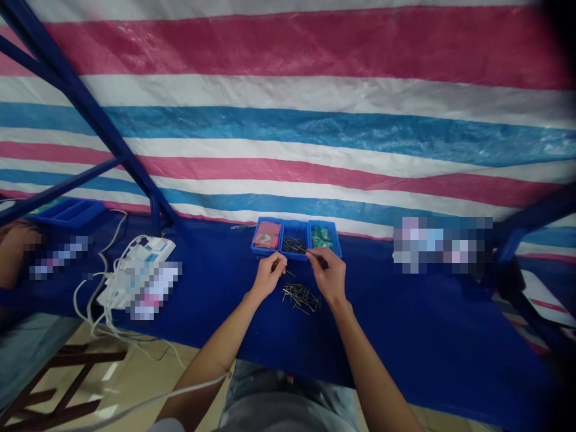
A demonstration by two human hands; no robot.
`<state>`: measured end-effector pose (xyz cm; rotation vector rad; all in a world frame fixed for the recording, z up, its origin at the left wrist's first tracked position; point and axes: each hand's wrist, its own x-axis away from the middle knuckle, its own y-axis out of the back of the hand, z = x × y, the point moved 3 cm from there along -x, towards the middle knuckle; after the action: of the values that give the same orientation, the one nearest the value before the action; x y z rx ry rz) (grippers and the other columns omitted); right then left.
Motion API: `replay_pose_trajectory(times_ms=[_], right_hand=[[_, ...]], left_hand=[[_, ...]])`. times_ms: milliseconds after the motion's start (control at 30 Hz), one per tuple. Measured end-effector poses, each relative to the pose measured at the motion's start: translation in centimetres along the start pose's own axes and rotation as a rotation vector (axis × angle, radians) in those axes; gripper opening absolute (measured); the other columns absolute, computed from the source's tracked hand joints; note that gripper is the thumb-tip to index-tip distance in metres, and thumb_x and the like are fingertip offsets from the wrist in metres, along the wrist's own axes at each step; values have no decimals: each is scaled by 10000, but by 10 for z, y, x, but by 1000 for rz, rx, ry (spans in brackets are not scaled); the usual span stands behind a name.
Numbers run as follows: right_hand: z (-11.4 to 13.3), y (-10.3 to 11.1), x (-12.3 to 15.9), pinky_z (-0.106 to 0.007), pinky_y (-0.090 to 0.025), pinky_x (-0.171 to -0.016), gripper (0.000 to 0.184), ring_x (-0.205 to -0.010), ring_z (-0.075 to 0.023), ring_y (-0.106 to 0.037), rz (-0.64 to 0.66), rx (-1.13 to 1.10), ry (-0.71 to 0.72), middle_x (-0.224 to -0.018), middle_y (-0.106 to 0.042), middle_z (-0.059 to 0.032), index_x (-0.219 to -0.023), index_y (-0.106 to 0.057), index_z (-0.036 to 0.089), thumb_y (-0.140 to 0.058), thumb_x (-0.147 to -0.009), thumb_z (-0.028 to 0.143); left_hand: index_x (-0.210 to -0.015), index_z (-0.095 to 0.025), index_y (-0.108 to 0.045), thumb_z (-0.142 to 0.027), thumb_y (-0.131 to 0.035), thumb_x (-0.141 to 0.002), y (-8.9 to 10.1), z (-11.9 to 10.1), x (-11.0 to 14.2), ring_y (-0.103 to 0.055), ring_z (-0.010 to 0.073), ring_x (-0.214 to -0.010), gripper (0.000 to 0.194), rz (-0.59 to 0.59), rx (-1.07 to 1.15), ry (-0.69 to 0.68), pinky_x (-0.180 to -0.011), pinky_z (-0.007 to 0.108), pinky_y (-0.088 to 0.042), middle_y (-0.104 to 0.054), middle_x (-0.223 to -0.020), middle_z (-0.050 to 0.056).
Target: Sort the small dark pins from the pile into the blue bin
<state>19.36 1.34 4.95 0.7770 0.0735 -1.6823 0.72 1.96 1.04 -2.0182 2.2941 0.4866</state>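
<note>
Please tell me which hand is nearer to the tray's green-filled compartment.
Right: the right hand is just in front of the compartment, at its near rim; the left hand is farther away.

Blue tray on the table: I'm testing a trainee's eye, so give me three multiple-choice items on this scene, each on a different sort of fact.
1. What lies in the middle compartment of the blue tray?
A) green packets B) a red card C) dark pins
2. How many compartments does the tray show?
A) two B) three C) five
3. How are the fingers of the left hand set?
A) pinched together B) spread flat C) clenched around the tray's rim

1: C, dark pins fill that middle cell.
2: B, three cells stand side by side.
3: A, fingertips meet in a pinch, clear of the tray.
</note>
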Motion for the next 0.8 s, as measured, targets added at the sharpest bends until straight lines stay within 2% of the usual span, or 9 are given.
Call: replay_pose_trajectory(times_ms=[167,267,333,400,533,600,700,800], right_hand=[[15,-4,-29,-288,-450,-666,327,-673,-163,-575,-198,208,61,-838,-672,-65,-905,-701,192,-490,-992,425],[6,-14,-31,-270,-406,-617,343,-668,-166,-592,-143,401,81,-841,-681,-70,-949,-718,198,-465,-1003,423],[-3,-16,-23,-267,-399,-610,322,-678,-172,-609,-119,438,72,-833,-685,-71,-960,-721,203,-469,-1006,398],[-10,-17,-10,-266,-416,-635,288,-690,-168,-624,-57,417,80,-850,-690,-62,-952,-716,212,-479,-1007,366],[-15,-26,11,-258,-441,-651,193,-735,-162,-654,283,397,181,-898,-704,-33,-927,-711,248,-539,-980,316],[-16,-33,14,-258,-435,-623,145,-739,-163,-657,400,449,190,-916,-704,-27,-910,-707,256,-579,-958,303],[-15,-43,13,-261,-414,-590,84,-738,-171,-657,461,549,160,-916,-694,-34,-889,-694,245,-626,-927,276],[-14,-49,13,-258,-392,-576,93,-728,-169,-654,504,602,141,-900,-684,-40,-853,-678,233,-617,-917,205]], left_hand=[[-755,-170,-537,-506,-490,-956,2,-1,0,-486,109,-542,394,-50,-9,33,-580,221,-397,-528,-591,-26],[-675,-172,-501,-519,-481,-960,3,-1,-1,-475,105,-528,450,-107,-38,37,-577,224,-390,-505,-564,-28],[-658,-173,-495,-521,-482,-960,4,0,-1,-470,103,-519,460,-136,-40,39,-571,226,-386,-496,-550,-30],[-686,-172,-522,-517,-482,-960,4,2,-2,-472,104,-514,442,-145,-33,44,-564,225,-383,-501,-549,-32],[-805,-168,-597,-492,-496,-957,3,5,-3,-500,107,-542,372,-130,-45,31,-574,220,-392,-535,-598,-27],[-893,-173,-610,-473,-522,-949,3,6,-3,-507,105,-553,317,-135,-51,19,-579,215,-395,-545,-617,-31],[-1010,-186,-593,-458,-545,-941,3,6,-4,-493,98,-534,285,-152,-25,21,-565,206,-389,-552,-625,-42],[-1001,-178,-605,-475,-500,-962,3,6,-4,-473,95,-518,318,-134,7,35,-552,209,-384,-555,-630,-32]])
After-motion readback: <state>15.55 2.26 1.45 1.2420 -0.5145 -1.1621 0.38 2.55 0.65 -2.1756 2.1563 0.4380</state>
